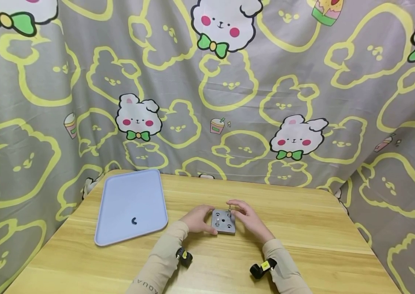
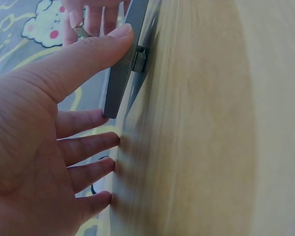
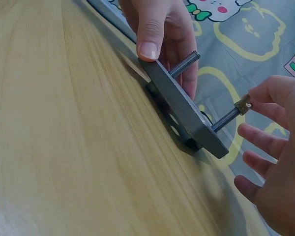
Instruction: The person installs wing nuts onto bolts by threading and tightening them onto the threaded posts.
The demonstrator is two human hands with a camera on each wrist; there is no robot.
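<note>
A grey square metal plate [image 1: 225,227] with several holes lies close over the table in front of me. My left hand [image 1: 197,219] holds it by the left side, thumb on the near edge and index finger at the far one. Two threaded bolts rise from it; one bolt [image 3: 185,64] has a bare end near my left hand. At the top of the other bolt [image 3: 225,119] sits a small brass-coloured nut [image 3: 243,104], pinched by the thumb and index finger of my right hand [image 1: 251,220]. Beneath the plate, a bolt head [image 2: 139,60] shows in the left wrist view.
To the left on the wooden table [image 1: 302,228] lies a light blue tray [image 1: 130,196], with a small black curved piece [image 1: 134,221] in it. A grey patterned curtain [image 1: 178,122] hangs behind the table and along its sides.
</note>
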